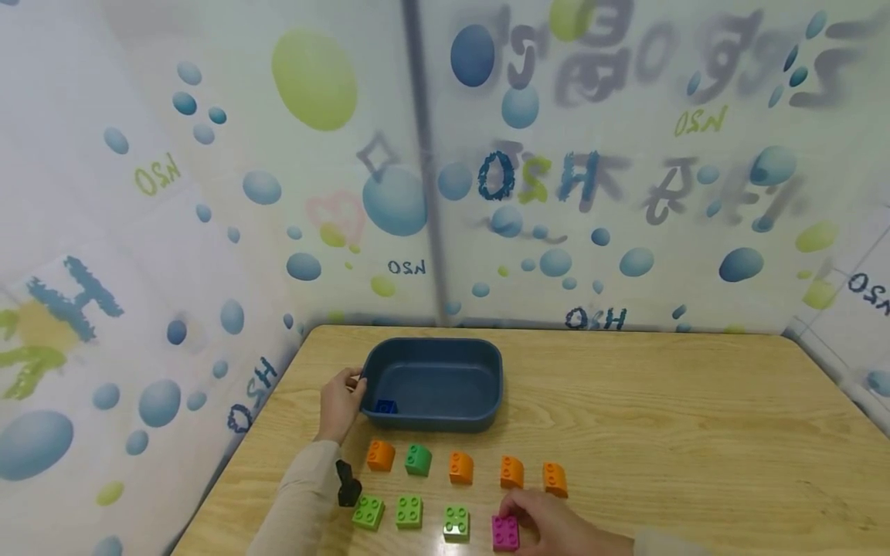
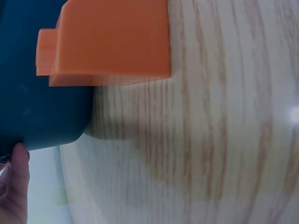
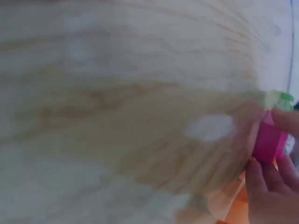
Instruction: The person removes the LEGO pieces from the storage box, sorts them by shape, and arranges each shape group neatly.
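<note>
Left hand (image 1: 339, 401) grips the left rim of the dark blue tub (image 1: 445, 354), fingers curled over its edge; 1 blue brick (image 1: 385, 406) lies inside. Before the tub, on the wooden table (image 1: 695, 432), bricks lie in 2 rows. Right hand (image 1: 549, 519) pinches the magenta brick (image 1: 504, 533), front row, right of 3 green bricks (image 1: 409, 511).
</note>
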Demonstrator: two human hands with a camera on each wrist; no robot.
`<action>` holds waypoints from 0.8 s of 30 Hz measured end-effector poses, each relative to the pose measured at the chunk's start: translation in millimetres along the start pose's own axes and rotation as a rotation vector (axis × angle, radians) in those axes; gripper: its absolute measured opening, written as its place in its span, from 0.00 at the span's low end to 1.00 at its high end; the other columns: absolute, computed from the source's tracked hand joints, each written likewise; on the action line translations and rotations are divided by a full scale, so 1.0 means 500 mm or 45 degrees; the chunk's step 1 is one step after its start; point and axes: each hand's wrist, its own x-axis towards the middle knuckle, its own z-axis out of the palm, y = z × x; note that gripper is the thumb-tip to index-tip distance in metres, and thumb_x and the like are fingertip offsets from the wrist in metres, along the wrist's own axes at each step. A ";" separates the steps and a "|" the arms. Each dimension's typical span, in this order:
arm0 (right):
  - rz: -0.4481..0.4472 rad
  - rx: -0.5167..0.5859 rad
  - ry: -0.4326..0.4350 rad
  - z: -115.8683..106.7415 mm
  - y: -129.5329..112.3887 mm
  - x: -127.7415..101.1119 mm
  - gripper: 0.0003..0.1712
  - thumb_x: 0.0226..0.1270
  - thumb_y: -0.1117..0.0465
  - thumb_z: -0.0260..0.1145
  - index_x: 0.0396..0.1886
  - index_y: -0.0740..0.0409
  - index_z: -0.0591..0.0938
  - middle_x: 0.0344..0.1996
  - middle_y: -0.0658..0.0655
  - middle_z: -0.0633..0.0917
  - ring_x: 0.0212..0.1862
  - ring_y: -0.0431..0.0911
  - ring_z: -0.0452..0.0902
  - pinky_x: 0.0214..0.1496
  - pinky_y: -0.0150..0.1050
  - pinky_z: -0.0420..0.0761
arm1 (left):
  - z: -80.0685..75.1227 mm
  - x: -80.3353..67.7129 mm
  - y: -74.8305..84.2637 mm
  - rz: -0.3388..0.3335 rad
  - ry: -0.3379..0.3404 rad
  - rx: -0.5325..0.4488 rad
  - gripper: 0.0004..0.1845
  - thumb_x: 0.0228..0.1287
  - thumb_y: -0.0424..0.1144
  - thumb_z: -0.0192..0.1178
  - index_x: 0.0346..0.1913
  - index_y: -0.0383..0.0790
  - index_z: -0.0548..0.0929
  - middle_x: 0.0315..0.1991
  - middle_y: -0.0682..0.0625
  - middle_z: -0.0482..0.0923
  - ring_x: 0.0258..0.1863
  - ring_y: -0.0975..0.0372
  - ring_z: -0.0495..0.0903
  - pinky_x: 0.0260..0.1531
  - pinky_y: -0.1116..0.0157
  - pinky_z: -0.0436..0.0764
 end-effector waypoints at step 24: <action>-0.026 0.132 -0.007 -0.012 0.005 -0.014 0.15 0.51 0.62 0.67 0.40 0.54 0.77 0.37 0.44 0.79 0.41 0.35 0.74 0.43 0.30 0.74 | -0.002 0.001 0.004 -0.021 -0.010 0.006 0.12 0.58 0.32 0.56 0.45 0.31 0.78 0.28 0.42 0.77 0.23 0.57 0.74 0.20 0.66 0.72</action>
